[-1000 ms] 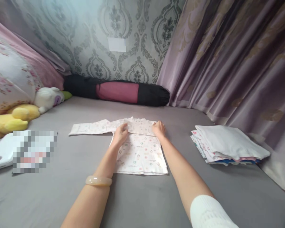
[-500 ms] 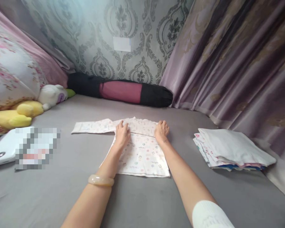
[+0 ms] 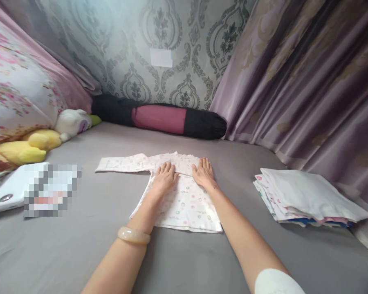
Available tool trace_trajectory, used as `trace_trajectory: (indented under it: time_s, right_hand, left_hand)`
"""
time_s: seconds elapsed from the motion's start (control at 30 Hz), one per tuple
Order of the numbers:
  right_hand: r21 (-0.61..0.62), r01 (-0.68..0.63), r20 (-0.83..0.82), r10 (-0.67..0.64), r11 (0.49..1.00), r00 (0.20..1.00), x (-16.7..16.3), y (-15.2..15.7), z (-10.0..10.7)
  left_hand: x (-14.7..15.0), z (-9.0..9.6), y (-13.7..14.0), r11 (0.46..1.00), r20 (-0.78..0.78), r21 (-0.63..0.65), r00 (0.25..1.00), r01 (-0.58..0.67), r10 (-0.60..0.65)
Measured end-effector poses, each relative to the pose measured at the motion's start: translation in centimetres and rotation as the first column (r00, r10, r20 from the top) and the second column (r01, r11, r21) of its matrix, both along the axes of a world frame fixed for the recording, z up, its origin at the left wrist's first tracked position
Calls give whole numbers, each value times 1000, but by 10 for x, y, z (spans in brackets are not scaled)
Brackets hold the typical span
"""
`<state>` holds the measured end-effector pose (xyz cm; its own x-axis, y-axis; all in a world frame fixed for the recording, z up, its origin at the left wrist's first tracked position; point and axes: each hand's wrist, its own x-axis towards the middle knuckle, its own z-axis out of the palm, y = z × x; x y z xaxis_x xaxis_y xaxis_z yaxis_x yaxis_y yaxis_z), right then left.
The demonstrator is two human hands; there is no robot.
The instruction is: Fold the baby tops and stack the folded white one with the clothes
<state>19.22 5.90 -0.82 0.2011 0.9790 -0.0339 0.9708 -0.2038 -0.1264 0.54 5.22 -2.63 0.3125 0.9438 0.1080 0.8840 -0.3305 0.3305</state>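
A small white shirt (image 3: 184,204) with a pastel print lies spread on the grey bed sheet (image 3: 79,245). One of its sleeves stretches out to the left, while the other is folded across the upper chest. My left hand (image 3: 165,178) rests flat on the shirt, left of its middle, fingers apart. Flat on the upper right side of the shirt is my right hand (image 3: 203,173), its fingers extended and thumb out. Neither hand grips the fabric. A pale bangle (image 3: 134,235) circles my left forearm.
A stack of folded clothes (image 3: 303,196) sits at the right. Along the wall lies a black and maroon roll bag (image 3: 159,118). At left are plush toys (image 3: 43,141), a white device (image 3: 18,183) and a blurred-out flat item (image 3: 53,190). Curtains (image 3: 294,81) hang at right.
Both hands have gone from curled fingers on the folded sleeve to lying flat. My left hand has shifted slightly right, and my right hand slightly left. The view has moved a little.
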Motion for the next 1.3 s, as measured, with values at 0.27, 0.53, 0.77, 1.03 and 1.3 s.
trace_trajectory:
  time_s: [0.27, 0.53, 0.77, 1.03, 1.3]
  right_hand:
    - [-57, -2, -13, 1, 998, 1000, 0, 0, 11]
    - [6, -135, -42, 135, 991, 990, -27, 3, 16]
    - [-24, -125, -43, 123, 992, 991, -32, 7, 7]
    - [-61, -106, -78, 102, 992, 992, -39, 13, 15]
    - [-17, -282, -104, 279, 959, 955, -86, 17, 20]
  left_hand:
    - [0, 5, 1, 997, 39, 39, 998, -59, 58]
    - [-1, 3, -2, 997, 23, 79, 1000, -23, 21]
    - [-2, 1, 0, 999, 11, 31, 1000, -8, 8]
    - [-4, 14, 0, 999, 85, 19, 996, -37, 35]
    - [-12, 18, 12, 991, 266, 106, 963, -83, 52]
